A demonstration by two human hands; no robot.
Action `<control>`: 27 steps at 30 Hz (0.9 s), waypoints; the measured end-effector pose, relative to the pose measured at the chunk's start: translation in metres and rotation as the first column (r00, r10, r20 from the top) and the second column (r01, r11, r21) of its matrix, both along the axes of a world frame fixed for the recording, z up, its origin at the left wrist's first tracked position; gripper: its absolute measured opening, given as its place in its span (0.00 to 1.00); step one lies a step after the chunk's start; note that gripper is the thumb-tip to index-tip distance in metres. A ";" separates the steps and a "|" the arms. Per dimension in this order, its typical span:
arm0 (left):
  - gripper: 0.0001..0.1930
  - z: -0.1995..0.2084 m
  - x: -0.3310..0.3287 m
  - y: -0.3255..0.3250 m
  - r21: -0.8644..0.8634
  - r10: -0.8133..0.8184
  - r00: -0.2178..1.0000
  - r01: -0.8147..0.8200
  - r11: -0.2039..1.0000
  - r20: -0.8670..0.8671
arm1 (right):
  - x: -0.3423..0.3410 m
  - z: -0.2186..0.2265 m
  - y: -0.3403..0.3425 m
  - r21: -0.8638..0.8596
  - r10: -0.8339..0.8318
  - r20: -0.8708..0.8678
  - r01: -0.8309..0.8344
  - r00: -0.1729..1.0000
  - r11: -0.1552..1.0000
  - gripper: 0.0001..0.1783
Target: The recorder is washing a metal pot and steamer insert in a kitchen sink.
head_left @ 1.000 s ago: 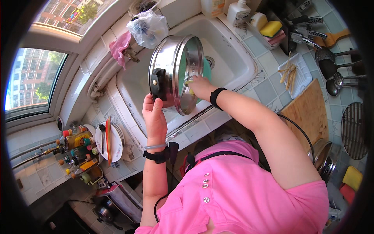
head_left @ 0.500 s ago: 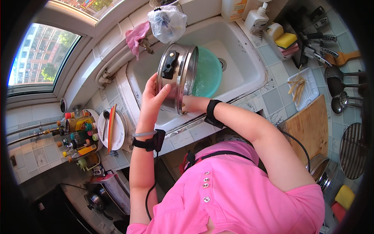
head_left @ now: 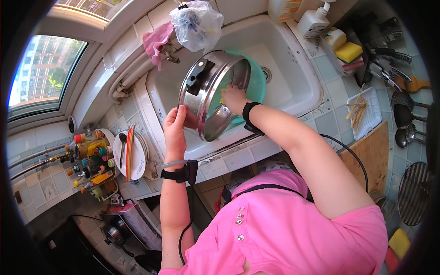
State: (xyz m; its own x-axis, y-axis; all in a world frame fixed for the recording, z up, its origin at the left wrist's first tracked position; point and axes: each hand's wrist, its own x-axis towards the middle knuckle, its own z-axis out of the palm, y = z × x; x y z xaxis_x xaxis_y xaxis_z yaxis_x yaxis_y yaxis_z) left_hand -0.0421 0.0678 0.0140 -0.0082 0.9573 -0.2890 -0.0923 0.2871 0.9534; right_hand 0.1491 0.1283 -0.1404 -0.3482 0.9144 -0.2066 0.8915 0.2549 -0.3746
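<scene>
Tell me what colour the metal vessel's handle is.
The handle is black with a pale stud, best seen in the head view.

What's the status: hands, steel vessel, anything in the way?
Left hand holding steel vessel, tilted over sink. Right hand inside its opening, with yellow item, mostly hidden. Vessel partly blocking view of green basin.

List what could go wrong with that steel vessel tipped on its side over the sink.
1. The left grip holds the steel vessel near its edge, so it might slip and drop into the sink.
2. The right grip is inside the vessel; pushing against the wall could twist it out of the left one.
3. The black band on the right wrist is close to the green basin and may get wet.
</scene>
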 end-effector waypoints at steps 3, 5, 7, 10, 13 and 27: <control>0.14 -0.015 0.001 -0.002 -0.029 0.041 0.997 -0.043 0.999 -0.060 | -0.012 -0.022 0.005 -0.061 -0.050 0.027 0.051 0.998 0.997 0.15; 0.14 -0.022 0.002 -0.007 -0.035 0.062 0.998 -0.062 0.997 -0.015 | -0.030 -0.017 0.012 -0.246 0.233 -0.007 -0.227 0.972 0.942 0.14; 0.14 -0.024 0.001 -0.009 -0.034 0.077 0.996 -0.076 0.997 0.035 | -0.046 -0.023 0.005 -0.292 0.408 -0.250 -0.470 0.878 0.833 0.13; 0.13 -0.021 -0.005 -0.011 -0.023 0.061 0.998 -0.060 0.998 0.027 | -0.056 -0.063 -0.010 -0.060 0.324 -0.475 -0.398 0.818 0.916 0.11; 0.13 -0.023 -0.007 -0.013 0.001 0.056 0.998 -0.056 0.998 0.028 | -0.042 -0.066 0.018 -0.163 0.134 -0.382 -0.210 0.914 0.964 0.11; 0.10 -0.051 -0.010 -0.034 0.057 0.204 0.967 -0.215 0.975 0.155 | -0.043 -0.061 0.027 -0.182 0.313 -0.119 -0.331 0.942 0.926 0.16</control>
State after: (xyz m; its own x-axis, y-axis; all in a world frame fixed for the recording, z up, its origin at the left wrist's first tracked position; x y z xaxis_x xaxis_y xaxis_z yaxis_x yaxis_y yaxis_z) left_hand -0.0520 0.0342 -0.0369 -0.1737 0.9571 -0.2320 -0.2837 0.1770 0.9424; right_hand 0.1059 0.1558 -0.2018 -0.6415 0.6941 -0.3268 0.7358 0.4360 -0.5182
